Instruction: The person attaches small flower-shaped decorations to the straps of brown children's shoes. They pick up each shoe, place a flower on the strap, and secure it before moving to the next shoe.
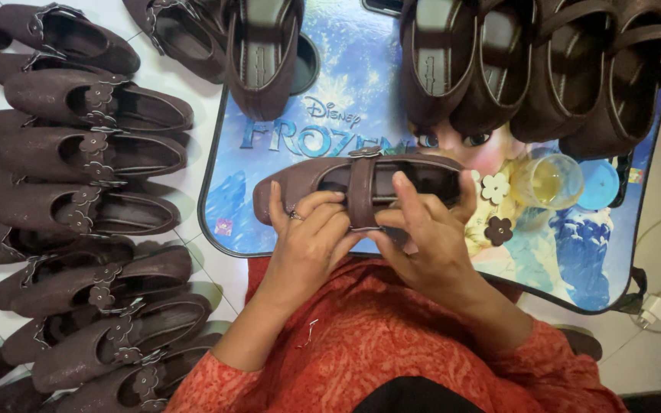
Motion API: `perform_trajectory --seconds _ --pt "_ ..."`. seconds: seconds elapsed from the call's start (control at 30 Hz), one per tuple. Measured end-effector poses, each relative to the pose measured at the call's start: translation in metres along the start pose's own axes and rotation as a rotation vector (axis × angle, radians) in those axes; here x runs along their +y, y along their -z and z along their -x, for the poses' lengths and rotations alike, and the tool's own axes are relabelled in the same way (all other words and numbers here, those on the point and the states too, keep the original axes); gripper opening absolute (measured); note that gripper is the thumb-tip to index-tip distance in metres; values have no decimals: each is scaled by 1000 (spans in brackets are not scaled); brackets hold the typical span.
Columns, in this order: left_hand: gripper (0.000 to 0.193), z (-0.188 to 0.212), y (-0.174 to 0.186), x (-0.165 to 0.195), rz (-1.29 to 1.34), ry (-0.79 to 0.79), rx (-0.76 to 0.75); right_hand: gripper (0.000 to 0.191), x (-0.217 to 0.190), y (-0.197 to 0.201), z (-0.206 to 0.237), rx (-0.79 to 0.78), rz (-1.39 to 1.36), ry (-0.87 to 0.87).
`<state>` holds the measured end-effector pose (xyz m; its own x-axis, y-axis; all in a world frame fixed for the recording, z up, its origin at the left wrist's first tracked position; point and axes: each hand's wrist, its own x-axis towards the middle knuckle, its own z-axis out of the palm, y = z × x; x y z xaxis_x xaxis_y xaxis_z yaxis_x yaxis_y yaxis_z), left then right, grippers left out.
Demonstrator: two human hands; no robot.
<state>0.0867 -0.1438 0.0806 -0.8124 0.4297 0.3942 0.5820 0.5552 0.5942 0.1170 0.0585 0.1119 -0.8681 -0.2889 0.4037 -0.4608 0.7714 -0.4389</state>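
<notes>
Brown shoe (311,177) lies sideways over the counter's (613,268) near edge. Left hand (309,233) and right hand (422,229) both grip it, fingers curled at its strap (361,191).

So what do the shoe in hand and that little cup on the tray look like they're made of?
The shoe: dark brown, matte and finely textured, likely faux leather or suede-like fabric; the strap looks the same. The cup: clear, see-through walls, probably thin plastic, with a yellowish liquid inside.
</notes>
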Motion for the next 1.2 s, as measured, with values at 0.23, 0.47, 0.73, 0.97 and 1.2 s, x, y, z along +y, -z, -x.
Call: perform_trajectory --seconds 0.23,0.47,0.73,0.97,1.2 --pt "25 1 15 -4 64 -21 -122 91 6 7 0 -65 52 84" --pt "21 5 0 -10 -69 -123 -3 87 15 -5 7 -84 48 71" --pt "22 13 -11 -13 -181 -165 73 86 19 -12 12 -47 14 81" --pt "43 7 10 -14 -40 -137 -71 98 8 -8 5 -29 15 79" --pt "47 3 18 -18 -91 -118 -70 99 10 -22 2 -62 -7 32"
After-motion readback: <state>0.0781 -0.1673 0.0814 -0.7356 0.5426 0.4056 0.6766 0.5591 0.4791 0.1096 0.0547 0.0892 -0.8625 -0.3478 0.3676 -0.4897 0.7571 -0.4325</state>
